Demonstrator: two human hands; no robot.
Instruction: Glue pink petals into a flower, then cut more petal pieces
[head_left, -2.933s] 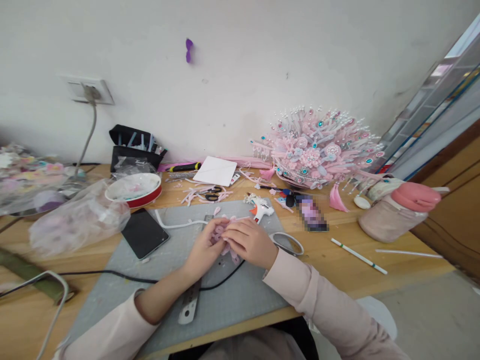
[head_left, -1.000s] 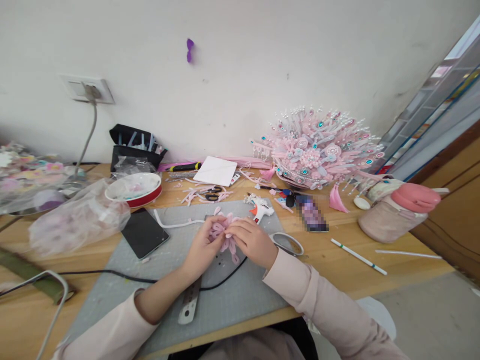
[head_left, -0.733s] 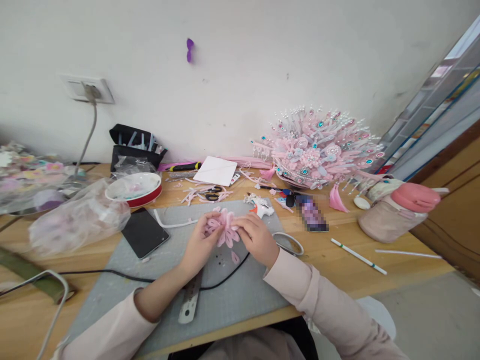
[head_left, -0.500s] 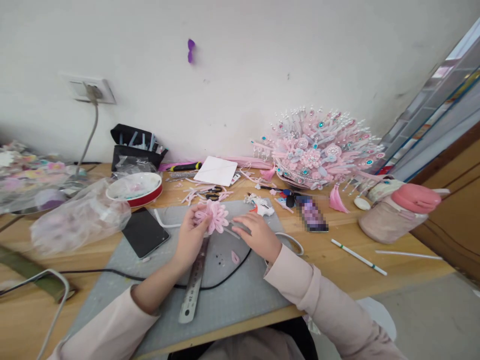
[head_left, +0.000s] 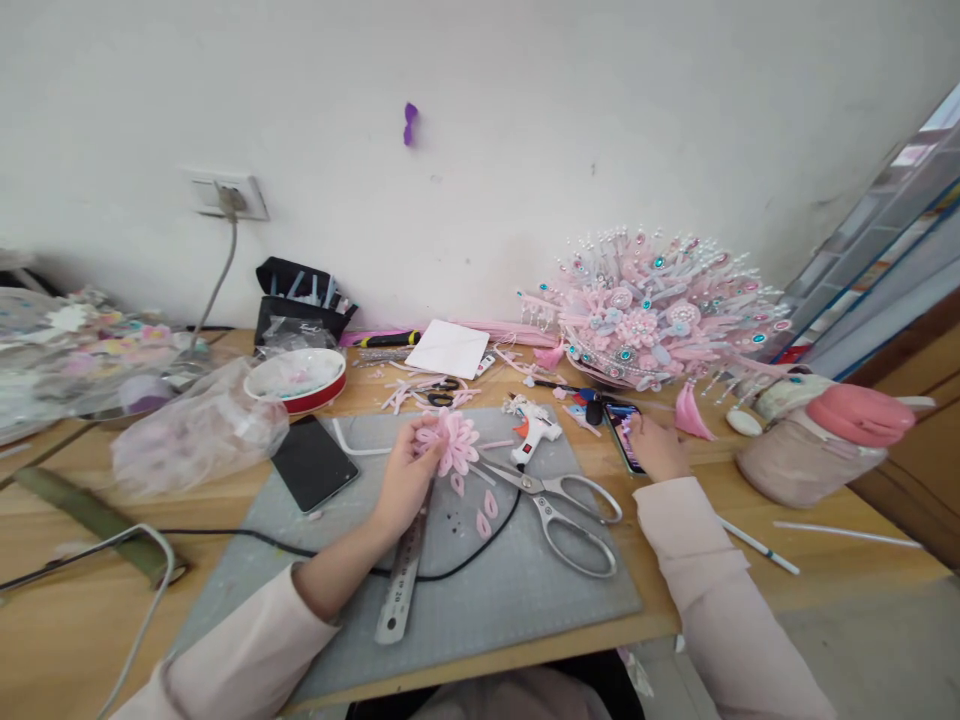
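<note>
Soft, even indoor light; wide-angle stretch at the edges.
Wall (head_left: pixel 480 120) pale grey, duller toward the right; shadows faint, diffuse; light direction unclear. Sheen on clear plastic bag (head_left: pixel 199 430) and scissors (head_left: pixel 533 484). Smartphone (head_left: pixel 621 440) screen lit. Pink-lidded bottle (head_left: pixel 816 455) skewed near right edge. Artificial flowers (head_left: pixel 97 340) at far left smeary.

Flower (head_left: pixel 457 445) looks fuzzy, scissors (head_left: pixel 532 484) shiny metal, tbl (head_left: pixel 847 575) smooth wood.

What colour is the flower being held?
The flower is light pink, best seen in the head view.
</note>
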